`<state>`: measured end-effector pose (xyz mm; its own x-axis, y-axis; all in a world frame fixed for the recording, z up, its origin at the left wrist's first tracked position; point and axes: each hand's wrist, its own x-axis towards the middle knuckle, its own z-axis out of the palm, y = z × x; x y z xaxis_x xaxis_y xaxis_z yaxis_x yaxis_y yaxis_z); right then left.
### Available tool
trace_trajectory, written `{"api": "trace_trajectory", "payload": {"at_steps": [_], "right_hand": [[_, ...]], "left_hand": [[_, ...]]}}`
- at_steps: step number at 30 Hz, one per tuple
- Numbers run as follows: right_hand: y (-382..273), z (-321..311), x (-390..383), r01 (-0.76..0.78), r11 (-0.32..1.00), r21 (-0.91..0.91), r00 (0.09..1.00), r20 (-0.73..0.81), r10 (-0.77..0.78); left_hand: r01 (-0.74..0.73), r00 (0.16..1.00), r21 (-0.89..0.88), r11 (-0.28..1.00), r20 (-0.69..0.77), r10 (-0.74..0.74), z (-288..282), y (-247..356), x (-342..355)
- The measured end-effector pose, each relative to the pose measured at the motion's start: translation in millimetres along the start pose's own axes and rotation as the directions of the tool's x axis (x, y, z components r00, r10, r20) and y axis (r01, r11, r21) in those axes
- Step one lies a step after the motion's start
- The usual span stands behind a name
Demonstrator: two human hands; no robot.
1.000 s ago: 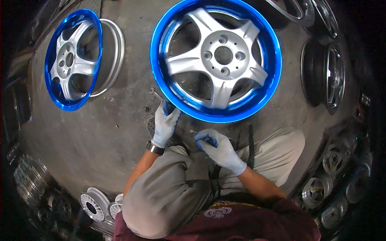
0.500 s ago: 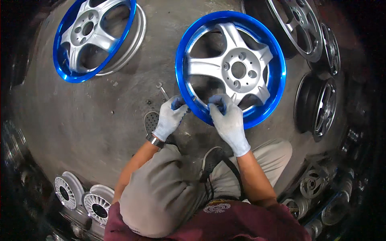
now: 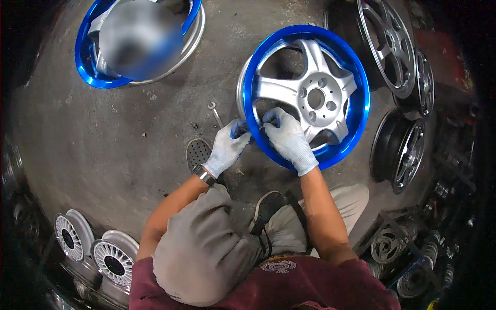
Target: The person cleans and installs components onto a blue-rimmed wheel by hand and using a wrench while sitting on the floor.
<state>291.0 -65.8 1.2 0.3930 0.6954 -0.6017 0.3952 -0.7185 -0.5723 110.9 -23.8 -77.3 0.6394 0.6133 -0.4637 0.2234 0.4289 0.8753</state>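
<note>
A five-spoke silver alloy wheel (image 3: 316,98) with a bright blue lip stands tilted on the floor in front of me. Both my hands wear white gloves with blue-stained fingertips. My left hand (image 3: 229,147) is at the wheel's lower-left outer side, its fingers curled and pressed together behind the blue lip. Over the inner face of that lip, my right hand (image 3: 287,137) pinches with thumb and fingers near the lower-left spoke gap. What either hand's fingertips hold is hidden.
An open-ended wrench (image 3: 216,114) lies left of the wheel, beyond my shoe (image 3: 198,153). A second blue-lipped wheel (image 3: 85,62), partly blurred, is at upper left. Dark-barrelled wheels (image 3: 403,150) line the right side. White multi-spoke wheels (image 3: 113,263) stand at lower left.
My right hand has moved closer to my left, covering the small stub that showed at the lip. The wheel has tilted, so more of its back edge shows at left. The whole view has shifted.
</note>
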Motion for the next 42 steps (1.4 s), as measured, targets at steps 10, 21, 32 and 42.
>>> {"api": "trace_trajectory", "payload": {"at_steps": [10,21,32,42], "right_hand": [[-4,11,-4,-0.017,0.998,-0.062,0.995,-0.098,0.011],[5,8,-4,-0.011,1.000,-0.023,0.990,-0.139,0.007],[9,5,-3,-0.050,0.997,0.052,0.998,-0.041,0.052],[-1,-5,-1,-0.089,0.983,0.158,0.995,0.051,0.082]], "left_hand": [[-0.059,0.997,0.022,0.998,0.042,0.058,-6,-5,3],[-0.053,0.995,0.307,0.950,0.101,0.023,-12,13,10],[-0.089,0.991,0.329,0.940,0.122,0.051,-13,9,12],[-0.173,0.982,0.359,0.917,0.131,0.134,-13,10,12]]}}
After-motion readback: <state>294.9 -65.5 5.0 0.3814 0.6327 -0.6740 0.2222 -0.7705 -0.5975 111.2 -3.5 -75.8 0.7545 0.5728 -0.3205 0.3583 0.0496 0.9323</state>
